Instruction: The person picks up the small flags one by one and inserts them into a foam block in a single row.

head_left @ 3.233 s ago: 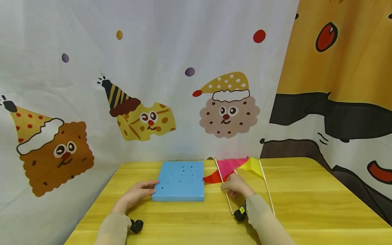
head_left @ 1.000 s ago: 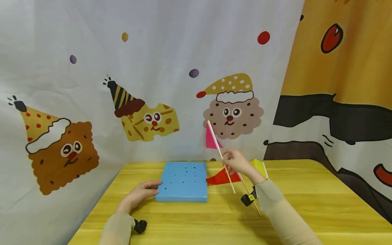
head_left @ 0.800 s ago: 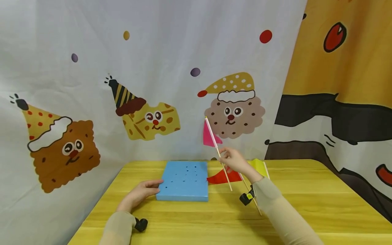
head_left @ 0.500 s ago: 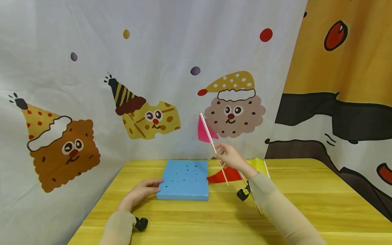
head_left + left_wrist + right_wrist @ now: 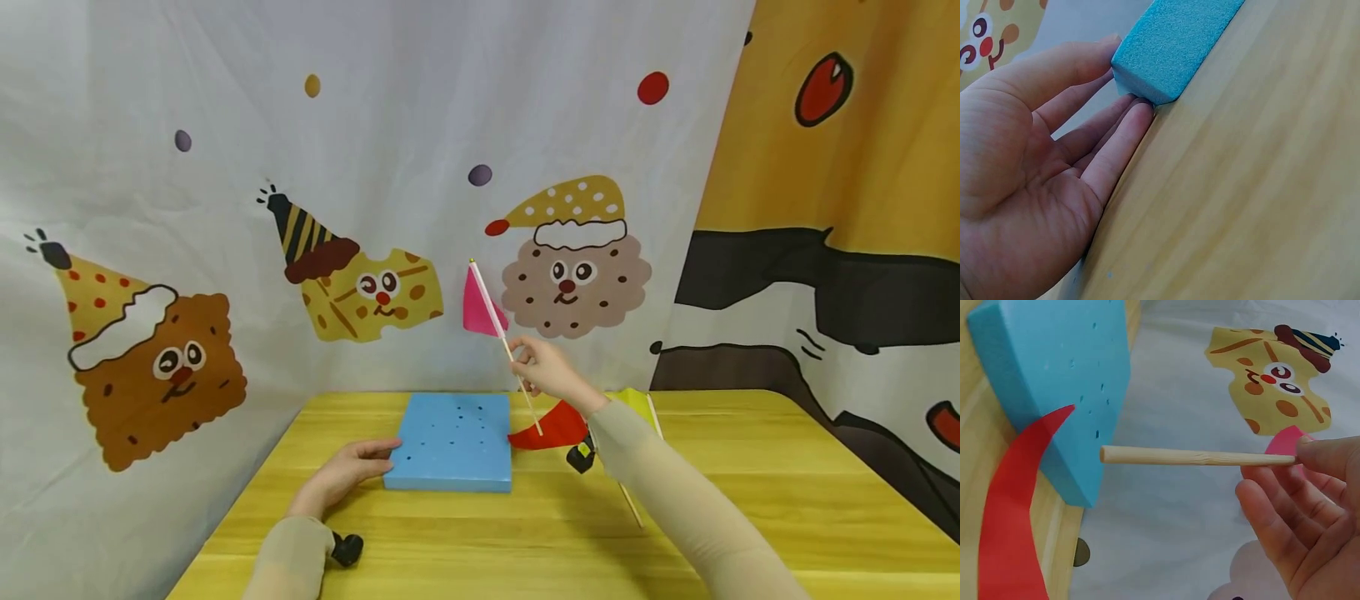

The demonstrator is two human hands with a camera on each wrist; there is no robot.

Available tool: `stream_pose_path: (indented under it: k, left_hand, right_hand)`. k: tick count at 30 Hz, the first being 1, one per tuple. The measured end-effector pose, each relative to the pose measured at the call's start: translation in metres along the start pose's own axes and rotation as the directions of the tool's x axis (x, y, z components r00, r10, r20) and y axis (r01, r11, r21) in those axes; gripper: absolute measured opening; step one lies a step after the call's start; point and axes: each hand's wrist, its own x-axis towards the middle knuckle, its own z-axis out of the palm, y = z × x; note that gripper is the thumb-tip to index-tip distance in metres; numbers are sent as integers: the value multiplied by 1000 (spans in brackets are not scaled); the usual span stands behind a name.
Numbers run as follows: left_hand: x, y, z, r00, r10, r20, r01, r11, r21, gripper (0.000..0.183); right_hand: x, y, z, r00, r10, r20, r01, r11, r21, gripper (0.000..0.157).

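Note:
Pinched between my right thumb and fingers is the wooden stick of a pink flag (image 5: 480, 307). My right hand (image 5: 546, 367) holds it tilted above the table, the pink cloth at the top and the bare lower end (image 5: 1107, 455) pointing down. That end is right of a blue foam block (image 5: 453, 462) with small holes in its top. On the block's left side rest the nearly straight fingers of my left hand (image 5: 343, 477), touching its edge, as the left wrist view shows close up. A red flag (image 5: 551, 427) lies just right of the block, its tip at the block's edge.
A yellow flag (image 5: 637, 402) lies behind my right forearm, partly hidden by it. Another stick (image 5: 630, 504) shows below that sleeve. The wooden table (image 5: 450, 550) backs onto a printed cloth (image 5: 420, 167) with cartoon snacks.
My right hand has picked the pink flag up off the table, raised it upright and carried it leftward toward the block. My left hand has stayed at the block's edge.

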Motion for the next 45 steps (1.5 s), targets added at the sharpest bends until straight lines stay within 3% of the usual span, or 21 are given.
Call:
stream_pose_path:
  k: [8,23,31,39,45]
  left_hand:
    - [-2,0,1,1000,-8,-13,8,1000,-19,53]
    - [-1,0,2,1000,11,-14,-11,1000,-16,53]
    - [-1,0,1,1000,23,-17,-23,1000,6,53]
    - [-1,0,0,999,30,-22,-30,1000,7,52]
    - [-2,0,0,999,49,-12,-48,998,41,52]
  right_hand:
    - [15,-14,12,1000,-29,-6,29,1000,-1,23]
    - [38,-15,38,990,-114,-79,115,993,9,25]
    - [49,-20,51,993,-104,-63,106,994,37,23]
    - [58,-21,75,979,-158,-130,155,987,-32,19]
    - [62,-18,88,981,-123,-152,122,992,-17,18]
